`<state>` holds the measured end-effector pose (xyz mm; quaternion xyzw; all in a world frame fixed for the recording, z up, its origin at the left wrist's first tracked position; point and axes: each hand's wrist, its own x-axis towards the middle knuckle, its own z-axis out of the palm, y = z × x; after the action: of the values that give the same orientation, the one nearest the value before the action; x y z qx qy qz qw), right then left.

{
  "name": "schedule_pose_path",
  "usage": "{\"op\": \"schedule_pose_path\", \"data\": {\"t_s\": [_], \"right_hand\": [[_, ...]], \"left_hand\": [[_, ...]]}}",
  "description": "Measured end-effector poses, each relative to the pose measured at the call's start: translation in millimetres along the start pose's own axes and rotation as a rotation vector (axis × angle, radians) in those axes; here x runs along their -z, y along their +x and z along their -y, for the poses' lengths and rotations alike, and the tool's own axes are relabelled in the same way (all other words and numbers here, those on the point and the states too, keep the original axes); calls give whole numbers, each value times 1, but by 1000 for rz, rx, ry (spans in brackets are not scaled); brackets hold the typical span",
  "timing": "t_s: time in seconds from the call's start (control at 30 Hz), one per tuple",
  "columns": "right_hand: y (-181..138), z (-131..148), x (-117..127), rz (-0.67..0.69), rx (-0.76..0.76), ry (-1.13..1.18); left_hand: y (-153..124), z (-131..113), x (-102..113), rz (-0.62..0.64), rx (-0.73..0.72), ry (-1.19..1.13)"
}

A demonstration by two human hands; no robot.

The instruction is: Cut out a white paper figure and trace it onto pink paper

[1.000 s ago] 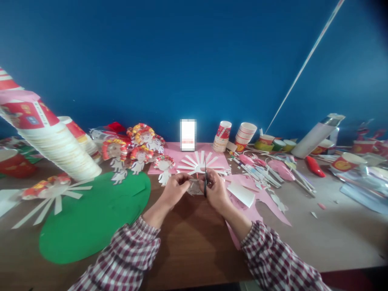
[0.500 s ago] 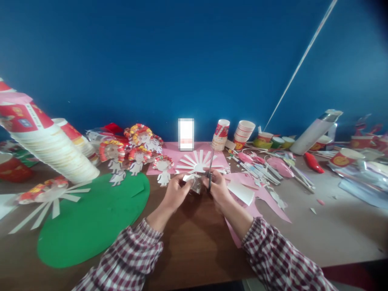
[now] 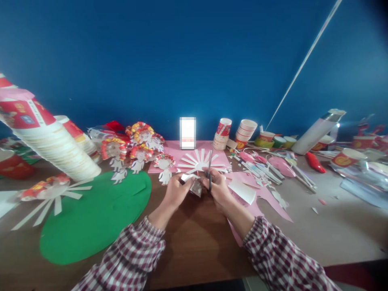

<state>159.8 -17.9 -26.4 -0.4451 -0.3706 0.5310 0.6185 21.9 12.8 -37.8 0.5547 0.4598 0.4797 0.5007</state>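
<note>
My left hand is closed round a small piece of white paper, held just above the brown table. My right hand grips a pair of dark scissors, blades pointing up and away, right beside the paper. Both hands meet at the table's middle, in front of a white cup cut into a sunburst on pink paper.
A green paper oval lies at the left. Tall stacks of paper cups lean at far left. Red-and-white paper dolls sit behind the oval. Cups, pink scraps, strips and a white bottle crowd the right.
The scissors tilted slightly right and the paper piece turned in my left hand. Both hands stayed at the same spot.
</note>
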Motion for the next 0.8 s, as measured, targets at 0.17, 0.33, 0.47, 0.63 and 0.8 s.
{"op": "schedule_pose_path", "data": {"t_s": [0.17,0.33,0.47,0.63,0.8], "right_hand": [[2,-3,1,-3,17,-49],[4,-7,2,-15,117,-141],[5,-8,2,-23,120,-232],[2,-4,-1,1,120,-294],[-9,2,-7,114,143,-290]], "left_hand": [[0,-1,2,-54,25,0],[3,-8,5,-116,130,-161],[6,-11,10,-131,224,-269],[7,-11,12,-98,275,-358],[8,-14,12,-83,274,-386]]}}
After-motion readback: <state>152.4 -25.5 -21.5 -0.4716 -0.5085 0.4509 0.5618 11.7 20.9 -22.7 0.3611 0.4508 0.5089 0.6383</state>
